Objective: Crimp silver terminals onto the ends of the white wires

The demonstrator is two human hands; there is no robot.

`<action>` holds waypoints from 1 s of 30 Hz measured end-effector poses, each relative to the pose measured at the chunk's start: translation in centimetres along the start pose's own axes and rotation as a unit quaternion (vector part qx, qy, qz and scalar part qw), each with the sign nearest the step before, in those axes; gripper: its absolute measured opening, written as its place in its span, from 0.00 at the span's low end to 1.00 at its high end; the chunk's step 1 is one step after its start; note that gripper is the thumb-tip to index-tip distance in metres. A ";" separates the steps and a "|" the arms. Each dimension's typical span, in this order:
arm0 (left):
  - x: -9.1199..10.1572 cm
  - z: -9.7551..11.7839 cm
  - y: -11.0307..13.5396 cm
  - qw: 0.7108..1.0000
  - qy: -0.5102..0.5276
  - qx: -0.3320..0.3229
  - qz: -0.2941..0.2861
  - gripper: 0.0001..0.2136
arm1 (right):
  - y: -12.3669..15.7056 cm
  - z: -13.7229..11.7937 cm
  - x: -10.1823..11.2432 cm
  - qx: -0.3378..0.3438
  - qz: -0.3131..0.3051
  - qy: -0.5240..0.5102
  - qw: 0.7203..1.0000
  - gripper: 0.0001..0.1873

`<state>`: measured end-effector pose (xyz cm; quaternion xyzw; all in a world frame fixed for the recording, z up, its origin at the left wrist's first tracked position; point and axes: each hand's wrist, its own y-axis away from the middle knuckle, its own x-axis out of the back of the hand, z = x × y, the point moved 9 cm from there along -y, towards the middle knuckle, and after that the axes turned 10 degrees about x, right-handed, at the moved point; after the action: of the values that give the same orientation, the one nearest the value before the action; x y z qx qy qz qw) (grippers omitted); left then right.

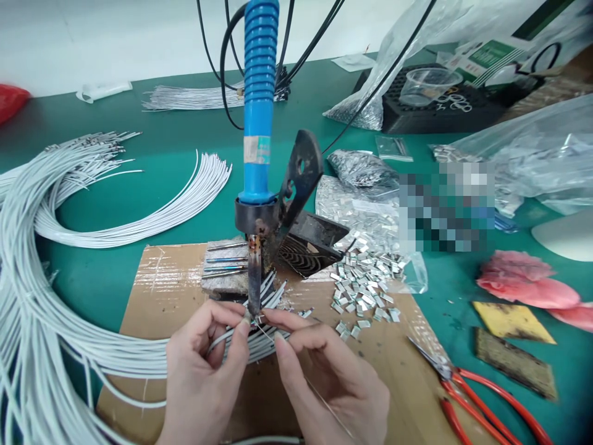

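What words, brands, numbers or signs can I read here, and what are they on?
No text reads clearly.
Green-and-white package at the back right: some lettering, too blurred to read.
Small sticker on the blue handle: any print is too small to read.

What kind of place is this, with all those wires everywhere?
It looks like an electronics workshop or a small factory. The clues are the soldering iron with a blue handle, the big bundle of white cables, and the pile of little metal pieces.
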<state>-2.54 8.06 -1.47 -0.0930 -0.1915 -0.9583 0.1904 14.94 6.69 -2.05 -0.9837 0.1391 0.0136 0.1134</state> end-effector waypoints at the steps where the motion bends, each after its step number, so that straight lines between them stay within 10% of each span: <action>1: 0.0 -0.1 -0.2 1.000 -0.002 -0.001 -0.008 0.07 | 0.0 0.0 0.0 -0.002 0.000 0.001 1.000 0.10; 30: -0.4 -1.2 2.1 0.991 -0.083 -0.106 -0.001 0.07 | 0.0 1.1 0.1 -0.064 -0.013 -0.034 0.997 0.11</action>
<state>-1.45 5.94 -2.00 -0.1913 -0.1042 -0.9624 0.1622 15.03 6.92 -3.13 -0.9896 0.1214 0.0546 0.0552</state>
